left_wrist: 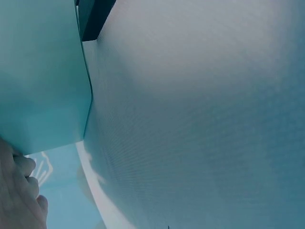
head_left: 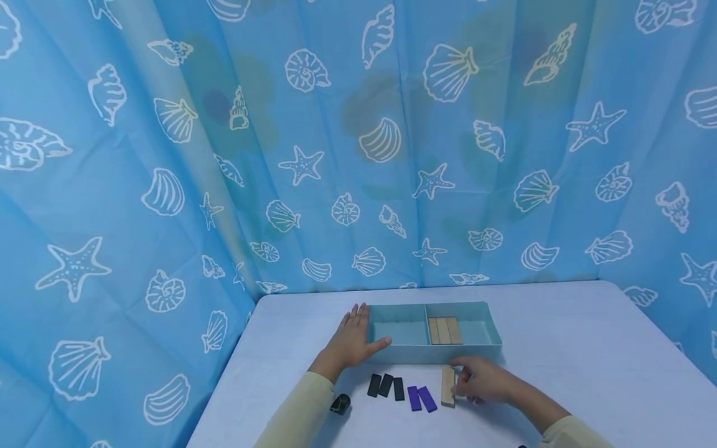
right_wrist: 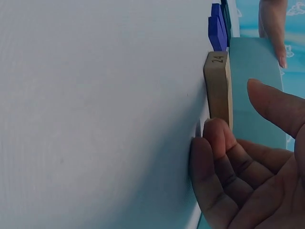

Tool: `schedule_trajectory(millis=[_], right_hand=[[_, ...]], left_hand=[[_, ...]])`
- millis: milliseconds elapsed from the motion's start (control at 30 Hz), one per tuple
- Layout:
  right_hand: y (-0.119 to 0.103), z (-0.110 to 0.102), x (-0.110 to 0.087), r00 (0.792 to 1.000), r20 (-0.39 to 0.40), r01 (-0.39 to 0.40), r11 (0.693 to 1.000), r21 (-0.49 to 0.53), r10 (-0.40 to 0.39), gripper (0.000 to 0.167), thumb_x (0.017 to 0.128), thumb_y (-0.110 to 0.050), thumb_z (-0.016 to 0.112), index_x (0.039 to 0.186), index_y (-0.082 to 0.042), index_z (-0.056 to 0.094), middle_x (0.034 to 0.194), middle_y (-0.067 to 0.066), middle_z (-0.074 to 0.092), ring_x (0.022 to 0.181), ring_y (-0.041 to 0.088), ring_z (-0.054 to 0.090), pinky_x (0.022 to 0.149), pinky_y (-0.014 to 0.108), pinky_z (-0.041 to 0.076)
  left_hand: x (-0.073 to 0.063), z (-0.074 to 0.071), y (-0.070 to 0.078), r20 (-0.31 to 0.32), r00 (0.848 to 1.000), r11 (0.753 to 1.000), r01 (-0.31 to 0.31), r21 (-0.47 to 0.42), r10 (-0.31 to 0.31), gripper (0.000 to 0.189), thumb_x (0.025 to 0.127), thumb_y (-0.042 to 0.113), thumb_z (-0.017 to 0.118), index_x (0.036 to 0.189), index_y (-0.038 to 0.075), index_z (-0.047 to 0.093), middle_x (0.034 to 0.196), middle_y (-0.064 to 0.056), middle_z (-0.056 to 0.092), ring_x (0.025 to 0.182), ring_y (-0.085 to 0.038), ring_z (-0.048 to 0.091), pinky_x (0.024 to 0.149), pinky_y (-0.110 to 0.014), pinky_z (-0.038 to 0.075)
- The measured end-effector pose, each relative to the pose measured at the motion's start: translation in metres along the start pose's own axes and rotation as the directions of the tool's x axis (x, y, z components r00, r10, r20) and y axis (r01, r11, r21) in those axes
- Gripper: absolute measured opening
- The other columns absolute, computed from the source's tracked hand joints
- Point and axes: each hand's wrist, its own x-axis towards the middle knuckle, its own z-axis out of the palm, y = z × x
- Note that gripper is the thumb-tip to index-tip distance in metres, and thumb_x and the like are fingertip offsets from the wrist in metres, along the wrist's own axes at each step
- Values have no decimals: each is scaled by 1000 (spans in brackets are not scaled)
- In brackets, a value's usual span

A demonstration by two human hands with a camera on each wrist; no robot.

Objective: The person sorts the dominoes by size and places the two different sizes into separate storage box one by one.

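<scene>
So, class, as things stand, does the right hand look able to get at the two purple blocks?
Probably yes: the right hand is close by; only the loose wooden block lies between it and the purple blocks, and looks low enough to reach over.

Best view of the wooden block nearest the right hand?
Right wrist: the wooden block looks biggest there, and its end marking shows. Head shows it smaller, from above; left wrist doesn't show it.

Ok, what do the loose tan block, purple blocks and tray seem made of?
Tan block: probably bare wood, matte and pale brown, with dark "24" on its end. Purple blocks: perhaps painted wood; flat, even colour leaves plastic possible. Tray: likely smooth moulded plastic, given its thin, evenly coloured walls.
</scene>
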Motion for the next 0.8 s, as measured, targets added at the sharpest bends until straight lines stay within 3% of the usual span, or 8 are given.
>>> schedule_trajectory(millis=[500, 800], right_hand=[[-4, 11, 2, 997, -75, -16, 986, -168, 3, 74, 71, -29, 86, 130, 4, 54, 71, 2, 56, 61, 17, 54, 53, 31, 44], [-2, 14, 6, 993, -114, -15, 968, -250, -14, 72, 67, -27, 88, 126, 1, 59, 80, 0, 55, 72, 16, 51, 64, 34, 47]], left_hand=[[2, 3, -2, -9, 1000, 1000, 1, -18, -1, 101, 89, 72, 43, 155, 1, 14, 161, -12, 14, 148, -28, 5, 117, -46, 9], [-1, 3, 1, -14, 1000, 1000, 13, -20, -13, 100, 89, 71, 44, 155, 2, 15, 161, -11, 15, 148, -27, 5, 117, -43, 7]])
